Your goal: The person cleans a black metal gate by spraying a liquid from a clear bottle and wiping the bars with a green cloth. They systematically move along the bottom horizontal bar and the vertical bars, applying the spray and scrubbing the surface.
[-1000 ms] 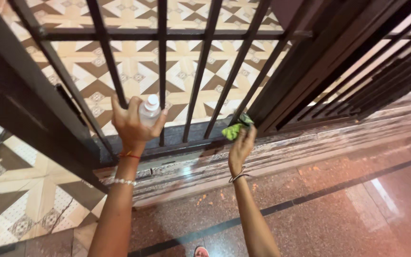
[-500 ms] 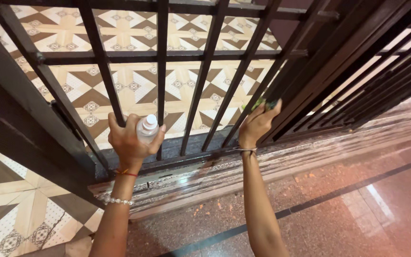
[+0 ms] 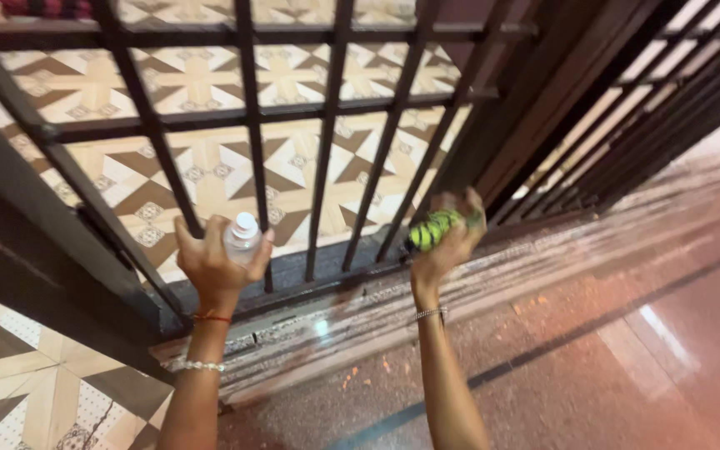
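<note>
The reddish speckled stone floor [image 3: 593, 367] carries a striped marble threshold [image 3: 393, 308], where the black metal gate [image 3: 327, 150] stands.

Dark metal gate bars [image 3: 327, 150]; patterned tile floor [image 3: 210, 167] behind; reddish stone floor [image 3: 627, 333].

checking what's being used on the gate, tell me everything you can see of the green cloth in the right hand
The bright yellow-green cloth looks soft, with dark stripes or folds across it, though blur hides the weave. It is crumpled into a small wad, not spread out. The right hand is closed around it, fingers curled over its top and side, so only its left part shows. It sits in front of the lower end of a dark metal gate bar; whether it touches that bar cannot be told.
</note>
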